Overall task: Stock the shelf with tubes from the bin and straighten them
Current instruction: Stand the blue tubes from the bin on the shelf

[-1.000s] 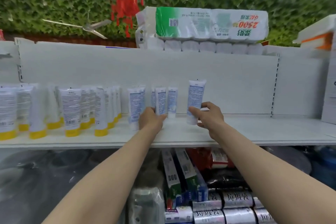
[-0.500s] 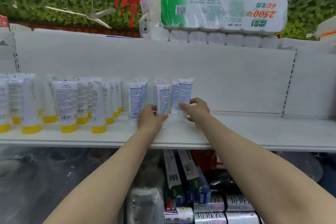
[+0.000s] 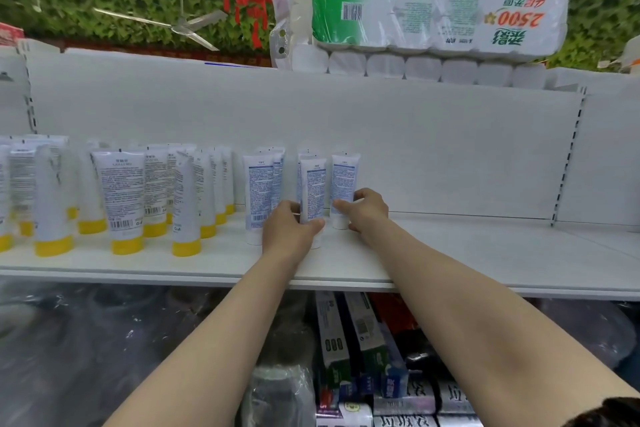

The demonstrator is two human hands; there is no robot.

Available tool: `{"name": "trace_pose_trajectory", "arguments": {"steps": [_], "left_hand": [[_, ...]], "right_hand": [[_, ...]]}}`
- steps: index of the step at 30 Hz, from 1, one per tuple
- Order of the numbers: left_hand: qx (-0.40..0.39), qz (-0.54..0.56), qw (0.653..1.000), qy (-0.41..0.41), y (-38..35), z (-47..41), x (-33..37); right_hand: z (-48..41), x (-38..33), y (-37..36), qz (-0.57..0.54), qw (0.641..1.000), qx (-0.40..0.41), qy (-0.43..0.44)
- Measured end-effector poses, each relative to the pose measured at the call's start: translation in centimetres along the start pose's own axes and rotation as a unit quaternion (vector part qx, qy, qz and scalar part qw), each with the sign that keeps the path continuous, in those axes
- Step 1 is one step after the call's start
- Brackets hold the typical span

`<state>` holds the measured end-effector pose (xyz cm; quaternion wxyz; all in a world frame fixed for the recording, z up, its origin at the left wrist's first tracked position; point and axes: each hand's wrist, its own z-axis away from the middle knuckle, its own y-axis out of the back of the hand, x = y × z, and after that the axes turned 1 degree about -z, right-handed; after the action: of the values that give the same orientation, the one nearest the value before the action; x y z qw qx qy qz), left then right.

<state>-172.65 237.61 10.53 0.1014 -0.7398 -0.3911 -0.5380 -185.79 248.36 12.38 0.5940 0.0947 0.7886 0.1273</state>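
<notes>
From the head camera: reaches both bare forearms up from the lower frame to mid-frame, wrists roughly level, hands side by side and nearly touching above the white shelf. Wraps the left hand round the lower half of a white tube with blue print, fingers curled behind it and thumb lying across its front near the cap. Pinches with the right hand the lower part of a second tube just to the right, thumb pointing left across the label, fingers bent round the far side. Holds both upright and cap-down on the shelf, just beside each other, with a third tube of the same kind close on the left. Smooth and soft-sided, crimped flat at the top, narrowing to round white caps. Further left, a block of larger yellow-capped tubes, glossy, some with barcodes facing out. Matt white shelf and back panel. At upper right, a film-wrapped toilet roll pack; below the shelf, printed cardboard boxes standing on end.
</notes>
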Motion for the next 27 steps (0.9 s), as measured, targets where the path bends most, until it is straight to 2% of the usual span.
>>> {"name": "trace_pose_trajectory", "arguments": {"steps": [11, 27], "left_hand": [[-0.006, -0.022, 1.000, 0.014, 0.02, 0.01, 0.14], [0.000, -0.021, 1.000, 0.008, -0.17, -0.17, -0.07]], "right_hand": [[-0.11, -0.04, 0.09, 0.082, 0.996, -0.024, -0.007], [0.14, -0.05, -0.19, 0.115, 0.993, -0.011, 0.004]]}}
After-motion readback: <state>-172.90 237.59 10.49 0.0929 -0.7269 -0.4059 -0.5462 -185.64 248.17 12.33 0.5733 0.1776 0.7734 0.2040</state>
